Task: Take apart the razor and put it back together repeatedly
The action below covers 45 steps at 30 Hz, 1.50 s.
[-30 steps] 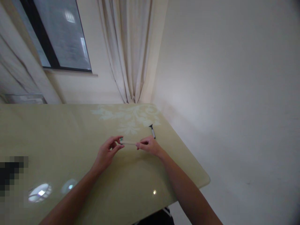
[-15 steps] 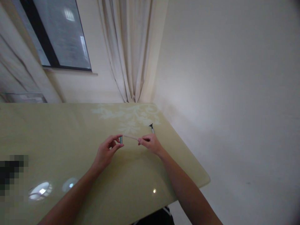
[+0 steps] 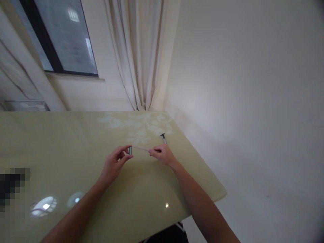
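My left hand [image 3: 113, 164] pinches a small razor cartridge [image 3: 130, 150] between the thumb and a fingertip, holding it on end above the table. A green strip shows along the cartridge. In my right hand [image 3: 164, 155] is a thin pale stick [image 3: 140, 147], gripped near one end with the fingers closed. The stick's far tip meets the top end of the cartridge, or lies very close to it. Just beyond my right hand a razor handle [image 3: 164, 138] with a black T-shaped top lies on the table, its lower part hidden by the hand.
The glossy cream table [image 3: 141, 189] has a rounded right corner close to the white wall [image 3: 253, 118]. A floral pattern marks its far end, below the curtain [image 3: 139, 50]. A dark pixelated shape [image 3: 12, 182] sits at the left edge.
Both hands keep almost the same pose. The cartridge appears turned very slightly, with a little more green showing, and the view has shifted a touch.
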Tool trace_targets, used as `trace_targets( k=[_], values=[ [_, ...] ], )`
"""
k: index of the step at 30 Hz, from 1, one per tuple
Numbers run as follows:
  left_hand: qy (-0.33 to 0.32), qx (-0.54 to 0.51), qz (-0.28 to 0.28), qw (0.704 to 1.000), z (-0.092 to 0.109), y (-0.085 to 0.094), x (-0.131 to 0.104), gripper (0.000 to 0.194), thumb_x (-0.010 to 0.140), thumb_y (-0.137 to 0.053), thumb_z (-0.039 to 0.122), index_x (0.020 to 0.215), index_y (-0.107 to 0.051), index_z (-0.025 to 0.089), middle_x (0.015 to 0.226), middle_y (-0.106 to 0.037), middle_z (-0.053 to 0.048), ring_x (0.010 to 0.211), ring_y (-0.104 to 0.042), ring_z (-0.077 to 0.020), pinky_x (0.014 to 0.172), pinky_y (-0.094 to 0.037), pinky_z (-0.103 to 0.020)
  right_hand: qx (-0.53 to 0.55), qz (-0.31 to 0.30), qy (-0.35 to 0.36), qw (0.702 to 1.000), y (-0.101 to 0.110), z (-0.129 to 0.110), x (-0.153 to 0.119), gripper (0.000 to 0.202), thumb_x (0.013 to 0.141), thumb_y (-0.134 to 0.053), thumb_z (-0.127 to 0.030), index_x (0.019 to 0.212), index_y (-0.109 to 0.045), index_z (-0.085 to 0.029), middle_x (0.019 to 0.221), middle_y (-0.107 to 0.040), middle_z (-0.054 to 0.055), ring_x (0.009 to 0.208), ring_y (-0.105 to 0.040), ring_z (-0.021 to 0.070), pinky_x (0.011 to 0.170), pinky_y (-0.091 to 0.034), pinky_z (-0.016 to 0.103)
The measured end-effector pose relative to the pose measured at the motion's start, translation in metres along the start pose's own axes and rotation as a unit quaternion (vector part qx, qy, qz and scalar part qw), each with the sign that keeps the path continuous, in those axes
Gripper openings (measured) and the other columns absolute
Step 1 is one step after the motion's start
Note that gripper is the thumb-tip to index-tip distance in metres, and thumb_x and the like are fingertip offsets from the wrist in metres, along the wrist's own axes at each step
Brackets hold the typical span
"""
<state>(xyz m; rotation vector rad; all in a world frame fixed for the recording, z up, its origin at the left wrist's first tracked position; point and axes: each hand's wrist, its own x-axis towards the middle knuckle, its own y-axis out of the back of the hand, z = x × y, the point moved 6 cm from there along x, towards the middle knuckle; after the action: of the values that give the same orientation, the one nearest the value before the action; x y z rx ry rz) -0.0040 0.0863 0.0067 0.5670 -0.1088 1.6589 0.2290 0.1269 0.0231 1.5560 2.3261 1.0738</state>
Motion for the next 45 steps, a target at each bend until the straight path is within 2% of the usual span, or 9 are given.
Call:
trace_targets(
  k=[11,17,21,26,30,35,39,45],
  values=[
    [0.003,-0.012,-0.011,1.0,0.0011,-0.0017,0.0007,0.038,0.081,-0.077,0.04,0.115,-0.075,0.023,0.083,-0.064,0.002,0.062,-0.052,-0.0108,0.059,-0.043,-0.023,0.015,-0.01,0.004,1.0,-0.0001,-0.0023,-0.0005,0.055,0.094,-0.055,-0.059,0.074,-0.079,-0.013,0.051,-0.042,-0.003,0.051,-0.035,0.0095,0.052,-0.022,0.026],
    [0.007,-0.006,-0.007,1.0,0.0011,-0.0006,0.0008,0.036,0.081,-0.077,0.04,0.113,-0.075,0.023,0.08,-0.064,0.002,0.059,-0.05,-0.0102,0.057,-0.042,-0.023,-0.006,-0.007,0.007,1.0,0.0003,-0.0007,-0.0002,0.055,0.094,-0.055,-0.058,0.07,-0.077,-0.014,0.051,-0.039,-0.004,0.052,-0.034,0.0096,0.053,-0.023,0.026],
    [0.008,-0.014,-0.006,1.0,0.0002,0.0004,0.0017,0.038,0.081,-0.077,0.042,0.113,-0.075,0.023,0.082,-0.064,0.001,0.06,-0.051,-0.0106,0.056,-0.042,-0.023,0.006,-0.045,0.013,0.999,-0.0045,-0.001,-0.0012,0.055,0.095,-0.055,-0.06,0.075,-0.078,-0.014,0.053,-0.042,-0.003,0.054,-0.035,0.0101,0.054,-0.023,0.025],
    [0.014,-0.006,-0.002,1.0,-0.0012,0.0022,0.0019,0.038,0.081,-0.077,0.043,0.113,-0.075,0.022,0.081,-0.064,0.001,0.061,-0.052,-0.0108,0.056,-0.042,-0.023,0.003,-0.029,0.013,0.999,-0.0027,0.0002,-0.0003,0.055,0.094,-0.056,-0.059,0.073,-0.079,-0.013,0.05,-0.041,-0.004,0.051,-0.035,0.0096,0.053,-0.022,0.026],
    [0.011,-0.009,-0.008,1.0,-0.0012,0.0012,0.002,0.038,0.081,-0.077,0.042,0.114,-0.075,0.022,0.081,-0.063,0.002,0.059,-0.049,-0.0101,0.055,-0.041,-0.022,0.016,-0.059,0.035,0.998,-0.0067,-0.0022,-0.0003,0.052,0.095,-0.057,-0.056,0.077,-0.081,-0.013,0.053,-0.045,-0.003,0.051,-0.038,0.009,0.053,-0.024,0.025],
    [0.012,-0.019,-0.009,1.0,-0.0017,0.0007,0.0025,0.037,0.082,-0.075,0.042,0.113,-0.075,0.021,0.08,-0.062,0.002,0.059,-0.049,-0.0102,0.055,-0.04,-0.022,0.005,-0.041,0.012,0.999,-0.0022,0.0023,0.0002,0.054,0.095,-0.057,-0.057,0.077,-0.081,-0.012,0.052,-0.041,-0.005,0.051,-0.034,0.0086,0.053,-0.023,0.025],
    [0.014,-0.013,-0.016,1.0,-0.0001,0.0,0.0025,0.039,0.082,-0.075,0.043,0.114,-0.075,0.022,0.081,-0.063,0.001,0.06,-0.05,-0.0107,0.056,-0.041,-0.023,0.033,-0.075,0.019,0.996,-0.0059,0.0008,-0.0004,0.053,0.095,-0.057,-0.057,0.082,-0.083,-0.014,0.052,-0.042,-0.004,0.051,-0.036,0.0088,0.053,-0.023,0.025],
    [0.014,-0.008,-0.006,1.0,0.0028,0.0023,0.0032,0.037,0.083,-0.074,0.044,0.113,-0.074,0.022,0.081,-0.063,0.001,0.062,-0.053,-0.0115,0.055,-0.041,-0.023,0.018,-0.04,0.004,0.999,0.0002,0.0037,-0.0005,0.055,0.094,-0.057,-0.06,0.079,-0.082,-0.014,0.05,-0.039,-0.004,0.051,-0.035,0.0093,0.053,-0.023,0.025]
  ],
)
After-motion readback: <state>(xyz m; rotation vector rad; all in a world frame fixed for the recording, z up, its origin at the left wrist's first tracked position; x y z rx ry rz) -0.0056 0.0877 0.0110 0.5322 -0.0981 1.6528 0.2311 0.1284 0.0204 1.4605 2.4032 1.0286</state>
